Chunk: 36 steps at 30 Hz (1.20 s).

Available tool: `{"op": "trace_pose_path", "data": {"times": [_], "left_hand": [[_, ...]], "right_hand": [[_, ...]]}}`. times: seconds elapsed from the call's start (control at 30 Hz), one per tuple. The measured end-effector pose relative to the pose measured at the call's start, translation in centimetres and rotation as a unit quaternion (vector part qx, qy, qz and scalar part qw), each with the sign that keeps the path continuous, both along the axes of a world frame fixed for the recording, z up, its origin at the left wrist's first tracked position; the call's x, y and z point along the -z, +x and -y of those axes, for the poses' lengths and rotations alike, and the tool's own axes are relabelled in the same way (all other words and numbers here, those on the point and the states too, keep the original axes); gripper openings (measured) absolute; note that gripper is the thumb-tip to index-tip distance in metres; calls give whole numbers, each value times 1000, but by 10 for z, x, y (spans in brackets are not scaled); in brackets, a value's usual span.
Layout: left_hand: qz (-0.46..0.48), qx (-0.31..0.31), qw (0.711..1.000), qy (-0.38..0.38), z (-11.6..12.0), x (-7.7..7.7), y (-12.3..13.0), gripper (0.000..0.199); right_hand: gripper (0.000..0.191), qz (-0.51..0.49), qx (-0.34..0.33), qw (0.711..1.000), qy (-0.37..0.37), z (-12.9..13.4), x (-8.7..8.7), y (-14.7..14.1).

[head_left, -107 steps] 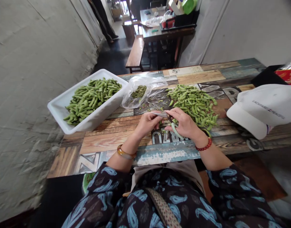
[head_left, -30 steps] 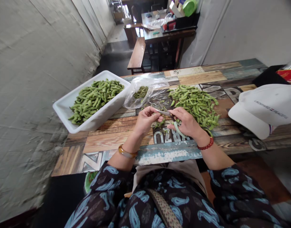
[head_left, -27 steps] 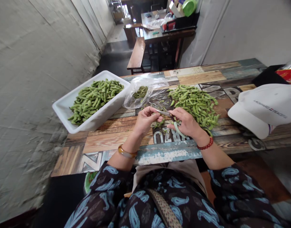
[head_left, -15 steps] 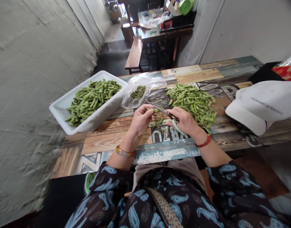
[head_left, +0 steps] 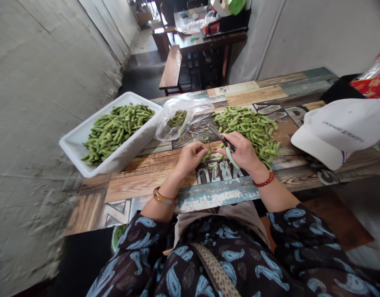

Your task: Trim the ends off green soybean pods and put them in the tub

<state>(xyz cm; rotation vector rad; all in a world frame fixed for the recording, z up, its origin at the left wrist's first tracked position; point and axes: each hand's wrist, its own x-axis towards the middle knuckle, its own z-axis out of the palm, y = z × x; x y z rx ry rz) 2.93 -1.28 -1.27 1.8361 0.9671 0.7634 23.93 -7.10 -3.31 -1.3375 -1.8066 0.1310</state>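
Observation:
My left hand (head_left: pixel 191 158) is low over the table, thumb and fingertips pinched together. Green edamame pods and trimmings (head_left: pixel 207 156) lie right at its fingertips; whether a pod is inside the pinch I cannot tell. Scissors (head_left: pixel 215 131) with dark blades and pale green handles are in my right hand (head_left: pixel 239 152), the blades pointing up and left, away from my left hand. Just beyond my right hand spreads a loose pile of edamame pods (head_left: pixel 252 126). To the left, a white plastic tub (head_left: pixel 115 164) holds many more pods (head_left: pixel 118 130).
A clear plastic bag (head_left: pixel 165 128) with green trimmings stands between tub and pile. A white cap (head_left: pixel 341 130) lies at the right, with a red package (head_left: pixel 371 84) behind it. Past the patterned table (head_left: pixel 140 177) are a bench (head_left: pixel 172 68) and another table.
My left hand has lowered toward the table and away from the scissors; the pod seen in its fingers before no longer shows clearly. The scissors now point farther up. The view has shifted slightly.

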Motion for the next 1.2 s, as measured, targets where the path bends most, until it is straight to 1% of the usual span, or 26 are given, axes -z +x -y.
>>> {"op": "trace_pose_path", "data": {"times": [0.03, 0.07, 0.17, 0.27, 0.43, 0.5, 0.53, 0.6, 0.63, 0.7, 0.77, 0.83, 0.9, 1.03, 1.2], "left_hand": [[-51, 9, 997, 52, 1, 2, 2, 13], [-95, 15, 991, 89, 3, 3, 4, 9], [-187, 13, 972, 142, 7, 3, 7, 7], [-229, 7, 962, 150, 6, 3, 5, 8], [-234, 2, 962, 143, -1, 7, -3, 5], [-197, -9, 972, 129, -3, 6, -5, 8], [-160, -11, 981, 112, -4, 5, -5, 9], [-55, -7, 997, 52, -5, 0, -6, 10], [4, -4, 1000, 8, -5, -2, -7, 12], [110, -2, 989, -102, -4, -7, -8, 20], [183, -7, 963, -198, -2, -11, -8, 29], [224, -17, 942, -247, 0, -13, -8, 34], [238, -23, 934, -265, 1, -15, -7, 38], [239, -26, 931, -273, 3, -17, -6, 38], [261, 6, 927, -271, 6, -20, -5, 37]], "right_hand": [[46, 0, -1, 1000, 0, 0, 0, 0], [46, -1, -1, 1000, 2, 0, 0, 0], [45, 0, 0, 1000, 2, 0, 0, 0], [45, 2, 1, 1000, -2, 0, 1, 0], [46, 4, -8, 1000, 8, -1, 1, 0], [46, 6, -7, 1000, 16, -1, 2, 1], [46, 7, -4, 1000, 17, -1, 2, 1], [46, 5, 1, 1000, 17, 0, 2, 1], [46, 3, 4, 1000, 15, 0, 2, 0], [46, -2, 7, 1000, 14, 1, 1, 0], [45, -4, 5, 1000, 14, 1, 0, 0], [46, -6, 2, 1000, 14, 2, 0, -1], [46, -6, -7, 1000, 13, 2, -1, -1], [48, 0, -33, 999, 9, 3, -3, -3], [48, 8, -37, 999, 1, 4, -2, -4]]}}
